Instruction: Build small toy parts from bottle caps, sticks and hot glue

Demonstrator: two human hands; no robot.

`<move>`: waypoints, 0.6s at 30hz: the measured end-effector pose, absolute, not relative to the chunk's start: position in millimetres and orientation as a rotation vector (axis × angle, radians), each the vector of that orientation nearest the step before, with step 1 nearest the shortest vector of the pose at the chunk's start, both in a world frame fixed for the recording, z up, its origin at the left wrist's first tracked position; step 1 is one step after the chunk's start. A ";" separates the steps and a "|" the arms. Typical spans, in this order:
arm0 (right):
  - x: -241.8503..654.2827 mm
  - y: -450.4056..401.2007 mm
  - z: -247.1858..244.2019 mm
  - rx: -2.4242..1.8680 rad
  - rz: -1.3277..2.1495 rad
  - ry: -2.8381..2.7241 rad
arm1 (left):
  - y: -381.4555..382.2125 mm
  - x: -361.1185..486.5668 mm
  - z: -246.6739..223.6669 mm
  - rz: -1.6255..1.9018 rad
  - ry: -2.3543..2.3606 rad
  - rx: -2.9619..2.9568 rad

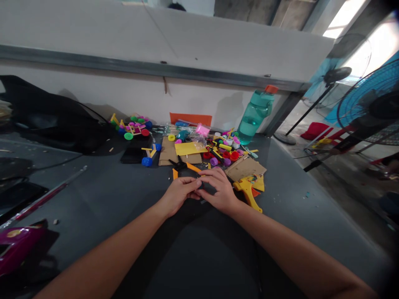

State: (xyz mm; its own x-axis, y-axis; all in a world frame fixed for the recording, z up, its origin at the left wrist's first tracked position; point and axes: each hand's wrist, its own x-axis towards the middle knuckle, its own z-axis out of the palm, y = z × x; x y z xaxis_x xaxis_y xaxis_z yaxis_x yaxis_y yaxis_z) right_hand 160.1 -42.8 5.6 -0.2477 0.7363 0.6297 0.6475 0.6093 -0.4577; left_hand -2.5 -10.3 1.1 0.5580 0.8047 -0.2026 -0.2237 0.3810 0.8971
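Note:
Near the middle of the dark table, my left hand [181, 194] and my right hand [220, 192] meet at the fingertips. The fingers of both are pinched together around something too small or hidden to make out. Just beyond them lie pliers [178, 165] with orange handles. A yellow glue gun [248, 191] rests to the right of my right hand, beside a piece of brown cardboard [245, 168]. Behind my hands are a yellow sheet [189, 148] and many coloured bottle caps [213, 161].
A teal water bottle [253, 116] stands at the back right by the wall. At the left are a black bag [52, 116], a small blue-wheeled piece [147, 161] and a purple object [21, 245]. Fans [374, 104] stand off the table's right side.

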 end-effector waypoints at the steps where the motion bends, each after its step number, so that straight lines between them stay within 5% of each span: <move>1: 160.1 -42.8 5.6 -1.096 0.130 -1.970 | -10.3 -2.5 1.0 0.731 0.716 0.963; 18: 159.0 -43.1 4.9 -1.073 0.106 -1.983 | -11.3 -2.2 2.3 0.722 0.706 0.984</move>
State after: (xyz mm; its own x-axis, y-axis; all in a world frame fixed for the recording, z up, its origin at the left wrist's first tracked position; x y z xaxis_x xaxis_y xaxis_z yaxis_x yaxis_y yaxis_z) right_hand 159.0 -43.1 4.9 -0.2647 0.7187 0.6429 0.6458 0.6272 -0.4353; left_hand -2.2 -11.3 2.3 0.5688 0.7992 -0.1942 -0.2119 0.3705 0.9043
